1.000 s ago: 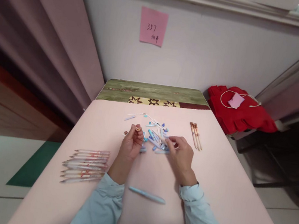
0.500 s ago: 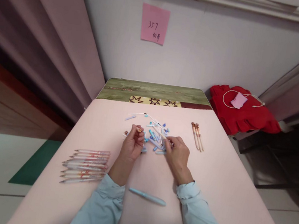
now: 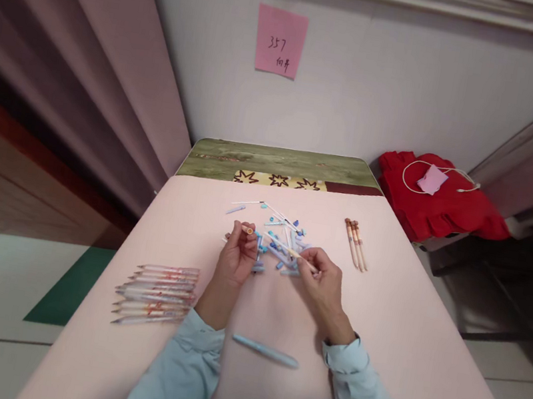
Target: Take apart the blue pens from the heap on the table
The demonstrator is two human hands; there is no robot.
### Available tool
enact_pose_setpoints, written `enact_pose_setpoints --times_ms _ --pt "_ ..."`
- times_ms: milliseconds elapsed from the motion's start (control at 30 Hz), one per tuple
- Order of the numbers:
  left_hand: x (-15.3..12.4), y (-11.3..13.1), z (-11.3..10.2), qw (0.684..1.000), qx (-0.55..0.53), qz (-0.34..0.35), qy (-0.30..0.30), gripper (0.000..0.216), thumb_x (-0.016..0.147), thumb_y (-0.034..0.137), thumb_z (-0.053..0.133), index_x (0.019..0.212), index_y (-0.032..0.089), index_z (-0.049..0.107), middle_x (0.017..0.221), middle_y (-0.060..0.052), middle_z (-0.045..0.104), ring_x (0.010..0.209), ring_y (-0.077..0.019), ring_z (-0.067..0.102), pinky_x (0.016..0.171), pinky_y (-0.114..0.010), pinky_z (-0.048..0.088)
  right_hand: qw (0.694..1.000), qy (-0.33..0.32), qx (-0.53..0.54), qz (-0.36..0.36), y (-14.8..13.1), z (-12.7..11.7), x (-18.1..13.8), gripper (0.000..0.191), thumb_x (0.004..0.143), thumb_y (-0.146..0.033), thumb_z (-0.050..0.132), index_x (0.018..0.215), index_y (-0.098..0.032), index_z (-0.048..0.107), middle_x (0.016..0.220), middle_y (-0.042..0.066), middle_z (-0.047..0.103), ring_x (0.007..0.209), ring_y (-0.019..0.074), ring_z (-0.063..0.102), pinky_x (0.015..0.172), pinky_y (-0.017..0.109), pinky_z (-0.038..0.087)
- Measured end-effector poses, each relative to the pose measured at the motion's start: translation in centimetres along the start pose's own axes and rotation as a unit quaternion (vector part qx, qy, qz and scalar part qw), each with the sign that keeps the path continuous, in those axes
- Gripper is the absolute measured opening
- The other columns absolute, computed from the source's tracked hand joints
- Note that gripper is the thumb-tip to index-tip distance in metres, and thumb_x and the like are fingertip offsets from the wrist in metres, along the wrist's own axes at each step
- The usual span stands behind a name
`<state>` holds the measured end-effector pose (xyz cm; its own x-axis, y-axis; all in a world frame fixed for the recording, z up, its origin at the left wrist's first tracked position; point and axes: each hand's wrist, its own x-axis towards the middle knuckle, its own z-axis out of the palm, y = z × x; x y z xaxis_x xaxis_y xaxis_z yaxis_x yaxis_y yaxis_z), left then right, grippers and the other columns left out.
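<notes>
My left hand [image 3: 235,263] is closed around a small cream pen barrel [image 3: 249,230], its round open end facing right. In my right hand [image 3: 326,288], thumb and fingers pinch a cream pen part [image 3: 294,253] from which a thin white pen refill [image 3: 276,241] sticks out to the left. The refill's free end points towards the left hand, apart from the barrel. Between and behind both hands lies a pile of loose pen parts [image 3: 282,257], blue, purple and white, partly covered by the fingers.
Several pens [image 3: 155,291] lie side by side at the left. Three brown-topped pens [image 3: 356,245] lie at the right, and a light blue pen [image 3: 265,350] between my forearms. Red cloth [image 3: 398,200] with a white cable sits beyond the pink-covered table [image 3: 388,354].
My right hand has lifted from the pile and turned, bringing the cream part with its white refill into plain sight. My left hand keeps its hold; the view has shifted slightly.
</notes>
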<state>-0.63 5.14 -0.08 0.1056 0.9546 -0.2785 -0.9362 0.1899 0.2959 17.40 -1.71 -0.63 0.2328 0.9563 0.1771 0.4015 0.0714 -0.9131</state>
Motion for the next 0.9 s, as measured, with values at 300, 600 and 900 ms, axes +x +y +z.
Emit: enact_pose_setpoints --times_ms 300,600,900 --pt "0.1 0.0 0.0 1.000 -0.009 0.003 -0.006 0.035 0.102 0.025 0.039 0.078 0.009 0.059 0.071 -0.001 0.057 0.054 -0.0012 0.052 0.043 -0.007 0.038 0.989 -0.046 0.122 0.071 0.2 -0.4 -2.5 0.019 0.083 -0.037 0.061 0.082 -0.018 0.063 0.068 -0.002 0.060 0.061 0.0130 0.049 0.056 0.023 0.035" --pt "0.1 0.1 0.1 1.000 -0.007 -0.002 0.003 0.028 0.100 0.024 0.045 0.079 0.010 0.058 0.073 -0.001 0.058 0.054 -0.0003 0.051 0.043 -0.005 0.038 0.983 -0.051 -0.174 -0.003 1.1 -2.2 -5.4 0.014 0.084 -0.030 0.058 0.078 -0.023 0.069 0.084 0.002 0.067 0.073 0.0172 0.058 0.063 0.026 0.040" --pt "-0.1 -0.3 0.3 1.000 -0.008 -0.016 0.010 0.029 0.101 0.023 0.041 0.081 0.010 0.057 0.073 0.000 0.057 0.052 0.0001 0.052 0.043 -0.005 0.039 0.936 -0.080 -0.324 -0.108 0.1 -0.8 -0.3 0.020 0.094 -0.028 0.053 0.094 -0.026 0.073 0.095 0.003 0.069 0.089 0.0166 0.063 0.073 0.025 0.042"
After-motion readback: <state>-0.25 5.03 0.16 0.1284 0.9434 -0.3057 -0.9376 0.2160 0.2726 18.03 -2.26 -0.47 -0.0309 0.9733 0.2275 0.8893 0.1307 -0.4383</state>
